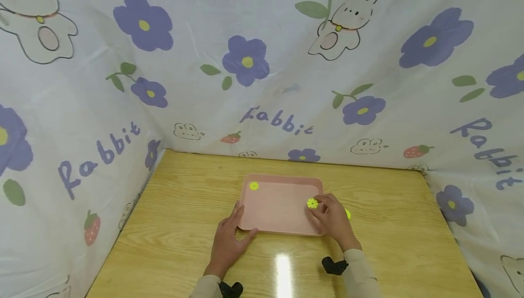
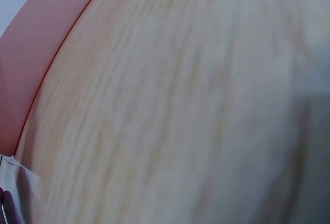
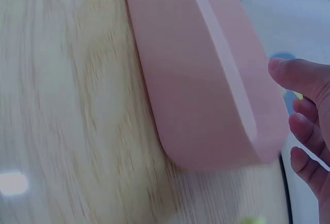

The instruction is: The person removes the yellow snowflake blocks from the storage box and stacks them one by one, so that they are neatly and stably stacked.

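Note:
A pink rectangular tray [image 1: 282, 231] lies on the table. My left hand [image 1: 230, 242] rests at its near left corner, fingers along the left rim and thumb at the front edge. Over the tray's right side, my right hand [image 1: 333, 218] pinches a yellow-green flower-shaped piece [image 1: 312, 203] between thumb and fingers. A similar flower piece [image 1: 254, 186] lies in the tray's far left corner. Another yellow piece [image 1: 348, 214] sits on the table, partly hidden behind my right hand. In the right wrist view, the thumb [image 3: 296, 74] and curled fingers appear beside the tray [image 3: 206, 80].
The wooden table [image 1: 184, 189] is enclosed by a white cloth [image 1: 196, 98] printed with rabbits, purple flowers and lettering, at the back and both sides. Black straps with wrist devices [image 1: 335, 266] sit at both sleeves. Light glares on the table in front of the tray.

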A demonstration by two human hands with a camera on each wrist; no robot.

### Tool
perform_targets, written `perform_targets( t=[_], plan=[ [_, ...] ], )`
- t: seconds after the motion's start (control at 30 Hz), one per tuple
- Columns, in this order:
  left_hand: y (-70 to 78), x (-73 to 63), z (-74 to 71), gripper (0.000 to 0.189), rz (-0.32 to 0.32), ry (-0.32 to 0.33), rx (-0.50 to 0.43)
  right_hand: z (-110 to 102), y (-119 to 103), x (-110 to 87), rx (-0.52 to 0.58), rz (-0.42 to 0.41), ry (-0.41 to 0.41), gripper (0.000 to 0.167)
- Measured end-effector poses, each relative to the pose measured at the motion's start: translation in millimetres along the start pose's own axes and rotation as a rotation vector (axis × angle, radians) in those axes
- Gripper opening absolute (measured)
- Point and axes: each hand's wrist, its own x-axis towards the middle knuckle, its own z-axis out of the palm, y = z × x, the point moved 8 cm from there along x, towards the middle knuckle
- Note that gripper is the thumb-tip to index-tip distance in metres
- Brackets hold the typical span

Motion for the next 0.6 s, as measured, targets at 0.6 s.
perform_targets(
  t=[0.6],
  plan=[
    [-1.0, 1.2, 1.0, 0.085, -0.035, -0.033, -0.017, -55, 64, -27.6, -0.087, 0.118, 0.096, 0.039]
  ],
)
